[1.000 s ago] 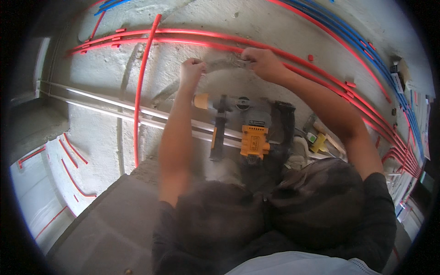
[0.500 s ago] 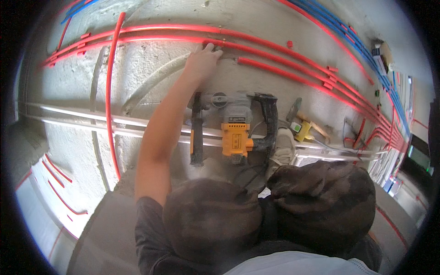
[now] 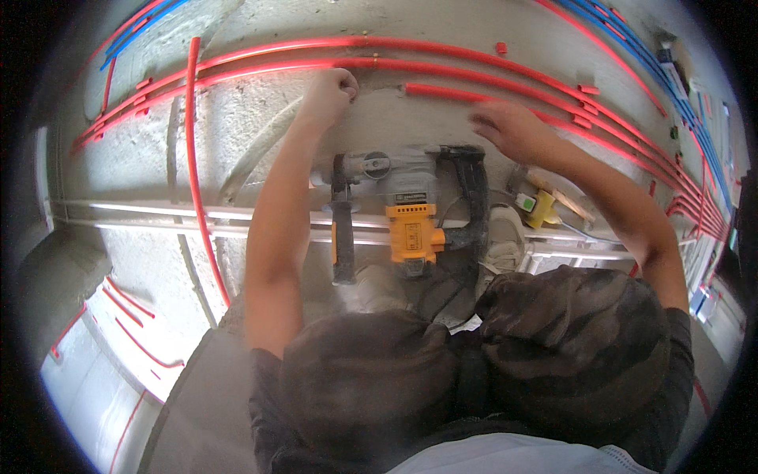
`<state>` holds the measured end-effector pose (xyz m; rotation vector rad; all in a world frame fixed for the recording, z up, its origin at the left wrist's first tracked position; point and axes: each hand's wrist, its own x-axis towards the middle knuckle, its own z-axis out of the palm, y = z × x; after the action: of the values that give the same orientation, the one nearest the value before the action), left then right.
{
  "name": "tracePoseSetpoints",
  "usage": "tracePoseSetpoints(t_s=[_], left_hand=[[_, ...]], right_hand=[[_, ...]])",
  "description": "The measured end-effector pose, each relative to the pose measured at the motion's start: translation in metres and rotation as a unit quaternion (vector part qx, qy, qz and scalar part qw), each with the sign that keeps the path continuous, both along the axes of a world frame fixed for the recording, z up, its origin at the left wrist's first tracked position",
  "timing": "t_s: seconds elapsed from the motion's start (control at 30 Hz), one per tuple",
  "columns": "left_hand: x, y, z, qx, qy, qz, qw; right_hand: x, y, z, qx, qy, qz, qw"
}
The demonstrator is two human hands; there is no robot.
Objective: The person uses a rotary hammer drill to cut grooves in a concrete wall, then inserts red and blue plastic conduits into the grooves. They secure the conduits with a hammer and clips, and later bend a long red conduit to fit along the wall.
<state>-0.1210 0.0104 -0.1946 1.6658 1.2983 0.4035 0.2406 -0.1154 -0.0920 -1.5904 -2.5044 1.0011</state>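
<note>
My left hand (image 3: 330,93) is closed, its fingers curled in just below the two long red pipes (image 3: 363,63); whatever it may hold is hidden. My right hand (image 3: 512,130) reaches in over a shorter red pipe (image 3: 442,92), close to its cut left end. Blur and the angle obscure its fingers. Below and between both hands, a yellow and grey rotary hammer (image 3: 412,229) lies on its side between my feet. Its black side handle (image 3: 342,245) points toward me. Neither hand touches the tool.
A yellow object with a green patch (image 3: 541,209) and a wooden handle (image 3: 562,193) lie right of my shoe (image 3: 503,241). White pipes (image 3: 142,213) cross behind the rotary hammer. Another red pipe (image 3: 192,134) crosses at left; blue pipes (image 3: 632,47) run at upper right.
My right hand and forearm have come into view from the right, over the shorter red pipe. My left hand has drawn back slightly from the pipes and leftward, its fingers curling in.
</note>
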Motion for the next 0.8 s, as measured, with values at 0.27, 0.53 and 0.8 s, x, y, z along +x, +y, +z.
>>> tracePoseSetpoints(t_s=[0.27,0.53,0.8], left_hand=[[-0.073,-0.039,0.023,-0.170,-0.164,0.316,0.919],[-0.069,-0.060,0.032,-0.199,-0.212,0.348,0.891],[-0.052,-0.062,0.053,-0.199,-0.246,0.348,0.882]], right_hand=[[-0.154,0.096,-0.056,0.149,0.044,0.175,0.972],[-0.175,0.114,-0.078,0.085,-0.087,0.280,0.952],[-0.171,0.129,-0.085,0.024,0.117,0.113,0.986]])
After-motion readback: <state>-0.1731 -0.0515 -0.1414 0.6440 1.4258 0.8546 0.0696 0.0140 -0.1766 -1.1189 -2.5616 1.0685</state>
